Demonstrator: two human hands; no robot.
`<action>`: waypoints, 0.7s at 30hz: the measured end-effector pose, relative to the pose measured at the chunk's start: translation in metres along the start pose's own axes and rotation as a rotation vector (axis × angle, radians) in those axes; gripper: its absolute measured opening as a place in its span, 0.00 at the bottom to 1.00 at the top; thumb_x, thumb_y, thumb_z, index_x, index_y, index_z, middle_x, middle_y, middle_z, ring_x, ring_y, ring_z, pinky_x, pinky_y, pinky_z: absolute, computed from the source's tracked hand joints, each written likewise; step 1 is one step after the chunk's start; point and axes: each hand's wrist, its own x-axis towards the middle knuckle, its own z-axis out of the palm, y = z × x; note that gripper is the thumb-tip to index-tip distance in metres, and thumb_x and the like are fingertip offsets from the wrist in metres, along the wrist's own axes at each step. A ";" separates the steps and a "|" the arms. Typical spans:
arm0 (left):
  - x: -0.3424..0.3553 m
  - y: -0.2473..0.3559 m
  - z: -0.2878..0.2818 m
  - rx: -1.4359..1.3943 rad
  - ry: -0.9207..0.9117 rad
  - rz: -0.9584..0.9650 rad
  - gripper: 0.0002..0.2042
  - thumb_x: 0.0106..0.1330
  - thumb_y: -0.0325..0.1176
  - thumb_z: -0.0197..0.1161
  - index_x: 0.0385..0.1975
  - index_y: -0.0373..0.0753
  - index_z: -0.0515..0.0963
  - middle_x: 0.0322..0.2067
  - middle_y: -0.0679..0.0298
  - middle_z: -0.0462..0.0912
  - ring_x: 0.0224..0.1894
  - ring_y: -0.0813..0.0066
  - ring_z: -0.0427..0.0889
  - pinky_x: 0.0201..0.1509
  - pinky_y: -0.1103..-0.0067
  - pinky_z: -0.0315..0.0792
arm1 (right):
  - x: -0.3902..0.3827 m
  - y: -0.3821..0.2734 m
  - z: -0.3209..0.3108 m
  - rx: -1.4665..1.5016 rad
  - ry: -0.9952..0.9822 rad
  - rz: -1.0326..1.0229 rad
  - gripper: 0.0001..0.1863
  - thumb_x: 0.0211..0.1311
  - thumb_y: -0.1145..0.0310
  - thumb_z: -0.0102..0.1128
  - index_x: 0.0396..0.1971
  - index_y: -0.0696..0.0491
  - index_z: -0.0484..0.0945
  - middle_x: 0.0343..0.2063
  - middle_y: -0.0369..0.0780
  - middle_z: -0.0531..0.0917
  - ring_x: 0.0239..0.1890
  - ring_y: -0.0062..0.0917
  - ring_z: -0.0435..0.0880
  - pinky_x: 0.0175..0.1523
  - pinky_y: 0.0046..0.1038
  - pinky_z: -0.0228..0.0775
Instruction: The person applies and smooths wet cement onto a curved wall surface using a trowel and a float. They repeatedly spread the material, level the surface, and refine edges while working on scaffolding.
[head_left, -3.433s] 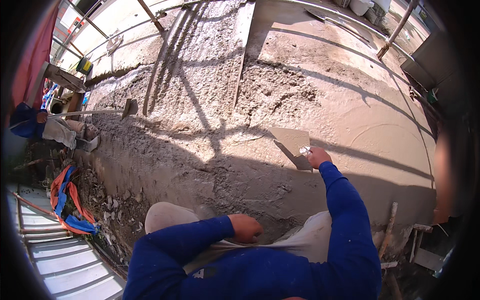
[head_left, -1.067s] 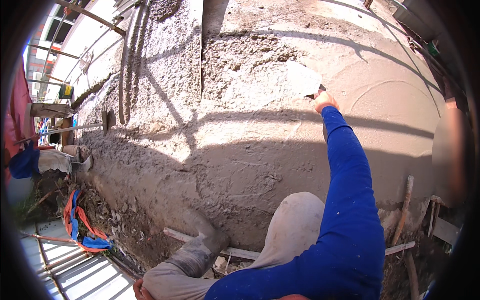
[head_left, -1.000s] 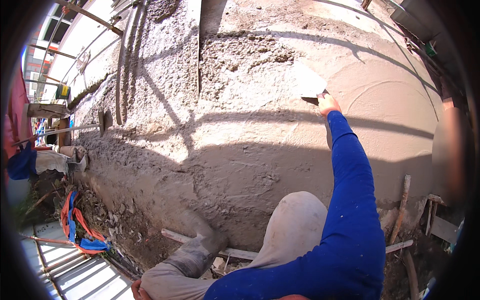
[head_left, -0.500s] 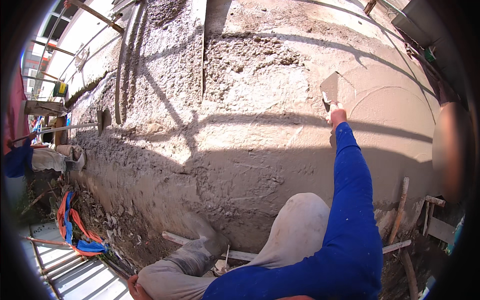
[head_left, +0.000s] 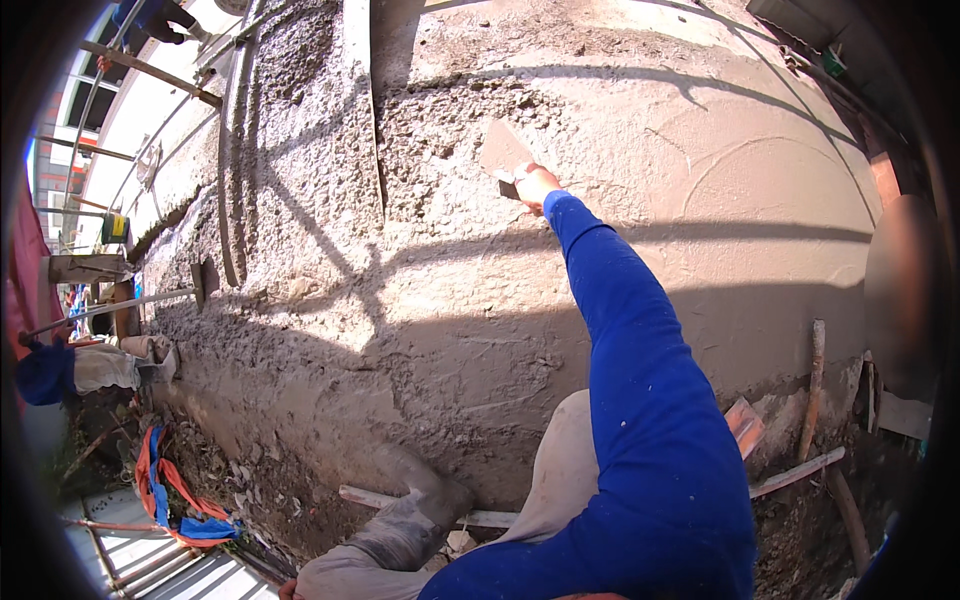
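My right hand (head_left: 537, 188) is closed round the grip of a pointed trowel (head_left: 505, 148), arm stretched up and forward in a blue sleeve. The flat blade lies close to the wall (head_left: 470, 255), where rough grey mortar meets a smoother plastered area on the right; whether it touches cannot be made out. At the bottom edge, only a sliver of my left hand (head_left: 288, 590) shows beside my bent knee in dusty light trousers. Its fingers are mostly cut off by the frame.
At the left, another person (head_left: 45, 374) is beside a long-handled tool (head_left: 120, 307) with a flat blade. Poles (head_left: 150, 72) cross the upper left. Orange and blue cloth (head_left: 165, 490) hangs lower left. Wooden sticks (head_left: 812, 390) lean at the lower right.
My right hand has swept the trowel left and slightly upward, from the smooth plaster to the rougher patch. The left hand has slipped mostly below the frame. A person's legs now show at upper left.
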 end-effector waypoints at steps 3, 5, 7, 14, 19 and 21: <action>0.004 0.014 -0.003 0.088 -0.007 0.066 0.30 0.73 0.57 0.56 0.52 0.30 0.80 0.50 0.52 0.83 0.53 0.60 0.80 0.61 0.64 0.73 | -0.008 0.017 -0.015 0.156 -0.033 -0.072 0.22 0.78 0.57 0.52 0.62 0.54 0.76 0.42 0.49 0.87 0.24 0.31 0.85 0.27 0.35 0.77; 0.009 0.020 0.000 0.135 -0.002 0.094 0.28 0.73 0.55 0.58 0.52 0.31 0.80 0.50 0.53 0.84 0.52 0.59 0.81 0.60 0.65 0.75 | -0.022 0.020 -0.028 0.244 0.042 -0.117 0.22 0.74 0.58 0.55 0.60 0.56 0.76 0.27 0.45 0.84 0.19 0.29 0.82 0.25 0.35 0.76; 0.013 0.035 0.009 0.123 -0.011 0.110 0.26 0.73 0.53 0.59 0.52 0.31 0.80 0.50 0.53 0.84 0.52 0.60 0.82 0.59 0.65 0.76 | -0.004 0.041 -0.055 0.289 0.108 -0.151 0.24 0.65 0.74 0.59 0.61 0.56 0.76 0.29 0.41 0.83 0.19 0.24 0.79 0.20 0.29 0.71; -0.006 0.015 0.001 0.032 0.009 0.099 0.24 0.77 0.50 0.52 0.51 0.29 0.76 0.47 0.57 0.80 0.52 0.66 0.78 0.63 0.69 0.69 | 0.022 0.008 -0.032 0.432 0.024 0.130 0.08 0.71 0.68 0.54 0.44 0.53 0.77 0.23 0.41 0.78 0.17 0.25 0.78 0.16 0.30 0.64; -0.014 0.002 -0.003 -0.020 0.029 0.054 0.25 0.78 0.50 0.52 0.52 0.29 0.76 0.48 0.57 0.80 0.53 0.66 0.77 0.63 0.69 0.69 | 0.017 -0.023 0.077 0.302 -0.072 -0.033 0.15 0.69 0.67 0.56 0.52 0.56 0.77 0.23 0.43 0.80 0.17 0.29 0.78 0.17 0.36 0.72; -0.013 0.006 -0.002 -0.024 0.024 0.048 0.25 0.77 0.50 0.52 0.52 0.29 0.76 0.48 0.57 0.80 0.53 0.67 0.77 0.64 0.69 0.69 | 0.011 -0.032 0.123 0.241 -0.059 -0.133 0.17 0.69 0.66 0.56 0.54 0.54 0.78 0.25 0.45 0.82 0.18 0.32 0.79 0.22 0.36 0.77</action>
